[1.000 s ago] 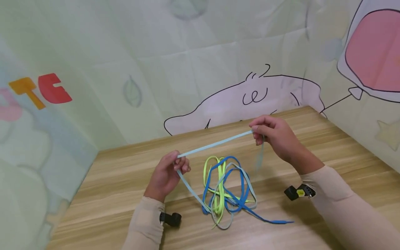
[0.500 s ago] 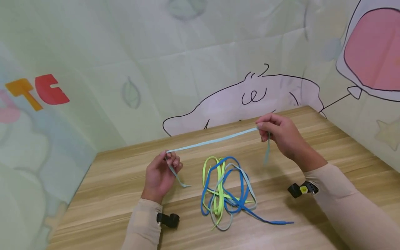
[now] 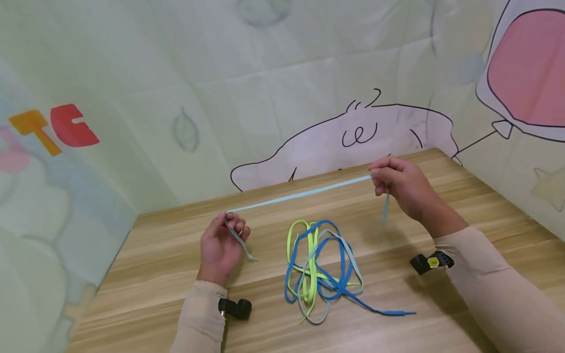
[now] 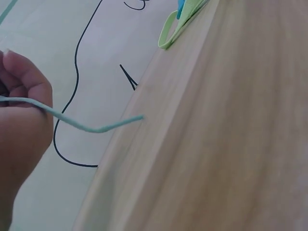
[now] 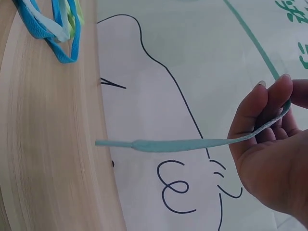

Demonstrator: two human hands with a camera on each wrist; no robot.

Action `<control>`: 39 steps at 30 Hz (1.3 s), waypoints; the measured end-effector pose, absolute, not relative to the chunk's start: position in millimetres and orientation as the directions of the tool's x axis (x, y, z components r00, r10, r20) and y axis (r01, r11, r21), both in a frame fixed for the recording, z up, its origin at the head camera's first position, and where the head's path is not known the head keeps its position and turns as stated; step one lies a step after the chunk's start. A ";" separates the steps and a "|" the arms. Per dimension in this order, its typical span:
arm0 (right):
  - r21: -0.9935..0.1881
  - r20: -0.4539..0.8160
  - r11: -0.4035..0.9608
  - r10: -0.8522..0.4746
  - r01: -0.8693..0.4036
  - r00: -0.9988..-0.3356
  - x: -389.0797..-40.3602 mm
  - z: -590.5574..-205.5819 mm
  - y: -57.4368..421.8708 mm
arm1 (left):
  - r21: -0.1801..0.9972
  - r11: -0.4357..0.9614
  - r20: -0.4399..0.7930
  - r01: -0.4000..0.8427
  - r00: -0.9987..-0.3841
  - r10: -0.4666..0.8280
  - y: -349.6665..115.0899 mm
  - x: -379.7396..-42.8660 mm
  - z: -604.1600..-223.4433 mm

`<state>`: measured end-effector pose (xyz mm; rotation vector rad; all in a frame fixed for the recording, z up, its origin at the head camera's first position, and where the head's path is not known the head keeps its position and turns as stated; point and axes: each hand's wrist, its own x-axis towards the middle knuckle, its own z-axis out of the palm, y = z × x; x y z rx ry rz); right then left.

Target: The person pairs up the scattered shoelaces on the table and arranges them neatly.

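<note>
Pale blue, the lace (image 3: 300,194) runs straight between my left hand (image 3: 221,247) and right hand (image 3: 407,189), above the table (image 3: 167,264), each hand pinching it near an end. Pulling harder could drag a short tail (image 3: 386,206) through my grip; dipping low might snag the pile (image 3: 313,264).

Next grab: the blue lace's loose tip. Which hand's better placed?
Probably the right hand: in the head view, the blue lace tip lies nearer it than the left hand. Both pinch the light-blue lace.
</note>
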<state>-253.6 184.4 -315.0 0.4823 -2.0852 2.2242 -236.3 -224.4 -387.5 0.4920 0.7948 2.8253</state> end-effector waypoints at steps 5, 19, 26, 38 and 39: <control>-0.965 0.253 -0.113 -0.165 -0.236 -0.953 -257.3 -315.7 190.5 | 0.515 -0.855 0.224 -0.062 -0.953 0.204 -226.2 -237.5 -388.3; -0.974 0.119 -0.193 -0.003 -0.116 -0.993 -268.7 -322.4 204.5 | 0.436 -0.900 0.157 -0.014 -0.983 0.091 -233.3 -239.2 -392.0; -0.974 0.084 -0.208 0.047 -0.092 -0.995 -272.6 -324.7 209.5 | 0.441 -0.897 0.115 0.001 -0.992 0.056 -234.5 -238.7 -389.8; -0.974 0.046 -0.217 0.076 -0.061 -0.996 -277.5 -332.8 210.9 | 0.426 -0.905 0.109 0.022 -0.994 0.027 -246.9 -241.8 -392.8; -0.974 0.046 -0.217 0.075 -0.061 -0.996 -277.9 -333.4 211.8 | 0.422 -0.906 0.108 0.022 -0.994 0.027 -247.5 -242.3 -393.0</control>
